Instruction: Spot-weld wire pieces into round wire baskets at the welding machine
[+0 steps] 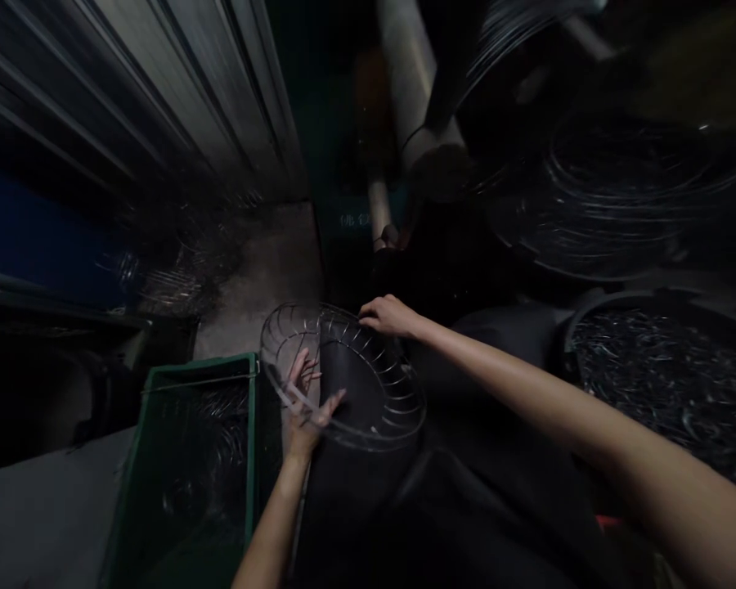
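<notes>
A round wire frame (pixel 394 401), made of thin rings joined by many short curved cross wires, is tilted in front of my dark-clothed lap. My right hand (pixel 388 315) has its fingers closed on the far rim. Near the left rim is my left hand (pixel 307 401), its fingers and thumb spread apart. The rim passes across this palm between thumb and fingers; how firmly it touches is blurred.
A green crate (pixel 253 442) with wire pieces stands at my left. On the right, a round tub (pixel 573 327) holds many small metal pieces, with wire coils (pixel 613 204) behind it. A thick pipe (pixel 408 74) slants down ahead, beside a corrugated metal panel (pixel 221 90).
</notes>
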A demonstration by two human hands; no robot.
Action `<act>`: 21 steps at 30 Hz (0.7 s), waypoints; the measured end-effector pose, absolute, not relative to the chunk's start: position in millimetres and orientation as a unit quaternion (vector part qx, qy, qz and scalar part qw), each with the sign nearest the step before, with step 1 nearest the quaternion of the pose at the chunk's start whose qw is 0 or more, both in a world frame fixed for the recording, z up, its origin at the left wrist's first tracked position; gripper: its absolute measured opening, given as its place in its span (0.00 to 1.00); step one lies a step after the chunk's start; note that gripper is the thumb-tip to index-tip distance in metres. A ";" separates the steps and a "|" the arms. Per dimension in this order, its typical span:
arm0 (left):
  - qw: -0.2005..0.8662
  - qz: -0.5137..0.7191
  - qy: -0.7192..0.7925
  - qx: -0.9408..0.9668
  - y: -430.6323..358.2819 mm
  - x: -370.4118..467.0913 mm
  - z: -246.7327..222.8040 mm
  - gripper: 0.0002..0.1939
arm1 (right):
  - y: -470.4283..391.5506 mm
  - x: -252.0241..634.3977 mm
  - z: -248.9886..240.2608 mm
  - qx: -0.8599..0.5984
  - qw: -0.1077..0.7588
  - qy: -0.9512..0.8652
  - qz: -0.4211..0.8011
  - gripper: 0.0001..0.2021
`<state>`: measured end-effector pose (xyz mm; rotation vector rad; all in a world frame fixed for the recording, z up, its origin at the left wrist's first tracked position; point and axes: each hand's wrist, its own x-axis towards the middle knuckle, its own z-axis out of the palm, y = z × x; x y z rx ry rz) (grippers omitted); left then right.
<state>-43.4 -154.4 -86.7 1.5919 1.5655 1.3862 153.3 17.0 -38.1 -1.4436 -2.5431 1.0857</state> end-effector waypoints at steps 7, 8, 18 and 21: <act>0.292 0.600 0.486 0.564 -109.5 -26.6 -26.7 0.16 | -24.4 213.1 24.0 -0.529 0.096 -0.719 0.440 0.08; 0.310 0.604 0.468 0.565 -103.3 -22.3 -15.2 0.15 | -29.9 222.7 34.7 -0.537 0.128 -0.689 0.469 0.09; 0.430 0.625 0.416 0.501 -59.6 21.8 70.1 0.19 | -43.8 256.6 105.2 -0.535 0.321 -0.493 0.606 0.15; 0.438 0.615 0.449 0.478 -54.8 31.3 84.3 0.18 | -37.3 263.2 113.9 -0.530 0.357 -0.441 0.630 0.16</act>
